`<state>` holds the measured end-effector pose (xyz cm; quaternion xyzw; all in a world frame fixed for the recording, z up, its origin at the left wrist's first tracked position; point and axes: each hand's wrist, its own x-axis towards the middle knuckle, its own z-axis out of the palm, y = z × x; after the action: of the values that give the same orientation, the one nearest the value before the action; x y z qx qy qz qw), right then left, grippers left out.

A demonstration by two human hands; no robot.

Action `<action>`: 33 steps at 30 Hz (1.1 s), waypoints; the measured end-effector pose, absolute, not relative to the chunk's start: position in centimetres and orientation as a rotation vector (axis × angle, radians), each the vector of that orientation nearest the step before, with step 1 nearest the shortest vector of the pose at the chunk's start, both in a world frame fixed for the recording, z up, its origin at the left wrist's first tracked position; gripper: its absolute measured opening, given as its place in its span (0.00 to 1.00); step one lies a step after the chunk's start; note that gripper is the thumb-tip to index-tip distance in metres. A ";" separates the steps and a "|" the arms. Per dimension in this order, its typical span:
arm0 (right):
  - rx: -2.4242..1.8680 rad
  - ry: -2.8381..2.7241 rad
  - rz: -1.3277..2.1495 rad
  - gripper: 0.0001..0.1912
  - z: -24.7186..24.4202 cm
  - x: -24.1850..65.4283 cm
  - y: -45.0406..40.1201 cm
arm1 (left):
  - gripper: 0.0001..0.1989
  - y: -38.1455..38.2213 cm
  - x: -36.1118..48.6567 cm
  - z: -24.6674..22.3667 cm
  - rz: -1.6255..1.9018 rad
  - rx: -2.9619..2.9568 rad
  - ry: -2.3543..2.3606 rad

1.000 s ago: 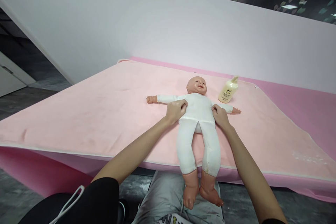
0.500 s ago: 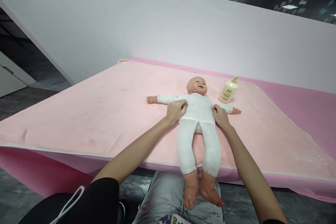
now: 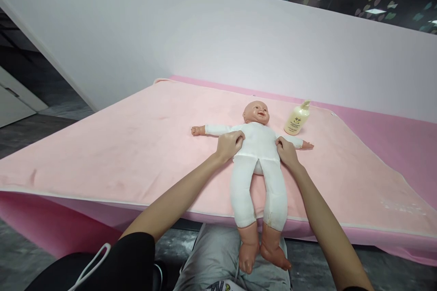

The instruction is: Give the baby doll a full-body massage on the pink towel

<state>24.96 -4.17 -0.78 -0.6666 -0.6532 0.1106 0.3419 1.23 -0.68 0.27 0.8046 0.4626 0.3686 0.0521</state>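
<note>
A baby doll (image 3: 260, 143) with a white cloth body lies face up, its arms spread wide and its feet hanging past the front edge over my lap. My left hand (image 3: 230, 145) is closed against the left side of the doll's torso, just below its arm. On the opposite side, my right hand (image 3: 287, 151) is closed at the torso too, with thumb and fingers pinched at the white cloth. Both hands seem to grip the doll by its sides; the fingertips are partly hidden.
Beside the doll's head, to the right, stands a pale yellow pump bottle (image 3: 297, 119). A pink blanket (image 3: 119, 145) covers the table, over a darker pink cloth (image 3: 409, 145). Behind the table rises a white wall (image 3: 218, 32).
</note>
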 end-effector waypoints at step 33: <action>-1.734 -1.683 0.299 0.05 -0.7 24.8 -4.2 | 0.07 -0.8 1.3 0.2 1.145 2.486 1.439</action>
<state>24.84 -4.23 -0.69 -0.6680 -0.6487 0.1150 0.3461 1.26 -0.77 0.17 0.8037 0.4652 0.3702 0.0248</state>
